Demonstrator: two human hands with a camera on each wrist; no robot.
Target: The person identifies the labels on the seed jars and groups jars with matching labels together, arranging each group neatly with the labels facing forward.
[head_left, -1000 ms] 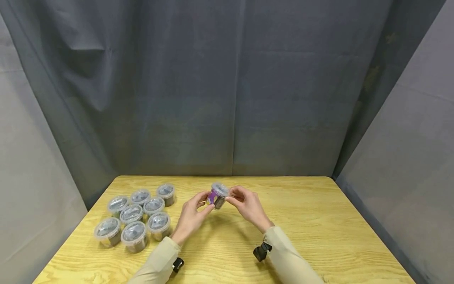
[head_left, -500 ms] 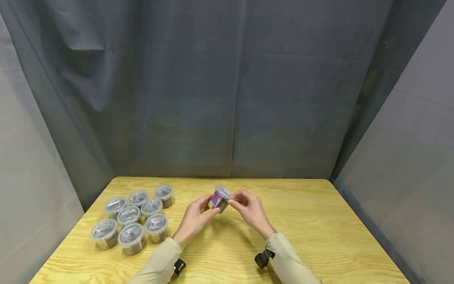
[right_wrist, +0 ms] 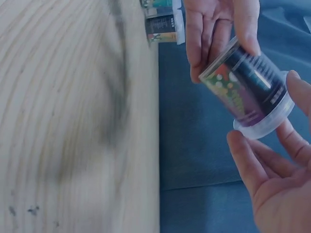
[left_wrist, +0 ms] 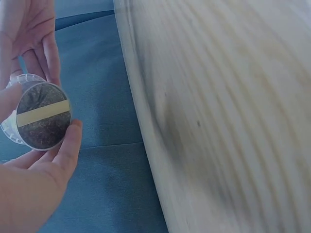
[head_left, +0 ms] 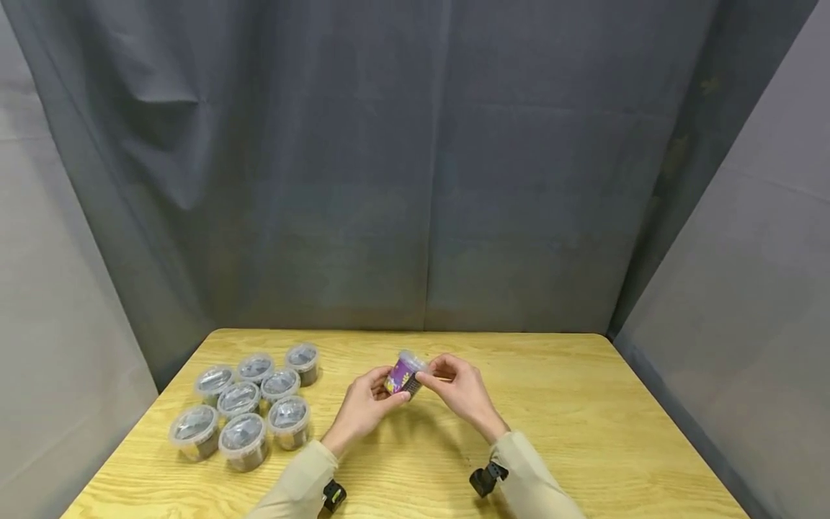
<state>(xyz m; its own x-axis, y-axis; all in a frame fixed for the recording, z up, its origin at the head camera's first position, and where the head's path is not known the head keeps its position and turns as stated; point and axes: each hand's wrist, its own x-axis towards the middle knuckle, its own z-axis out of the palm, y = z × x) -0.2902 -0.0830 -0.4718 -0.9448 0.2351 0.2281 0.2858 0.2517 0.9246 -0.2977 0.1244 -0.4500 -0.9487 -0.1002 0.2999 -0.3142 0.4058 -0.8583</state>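
Above the middle of the table, a small lidded plastic tub point(head_left: 400, 374) with a purple label is tilted, its lid toward the upper right. My left hand point(head_left: 360, 409) grips the tub's body between thumb and fingers. At the lid's rim, my right hand point(head_left: 462, 393) pinches with thumb and fingertips. From the left wrist view, the tub's base point(left_wrist: 44, 116) shows dark contents behind a pale strip. The right wrist view shows the printed label point(right_wrist: 248, 82) and the clear lid point(right_wrist: 265, 124), which sits on the tub.
Several similar lidded tubs point(head_left: 243, 434) stand upright in a cluster on the left of the wooden table point(head_left: 583, 432). A dark grey curtain point(head_left: 324, 180) hangs behind the table, with lighter cloth panels point(head_left: 746, 303) at both sides.
Both hands have shifted slightly right and lower in the head view with the tub. The tub leans more to the right, and the right thumb lies further over its lid edge.
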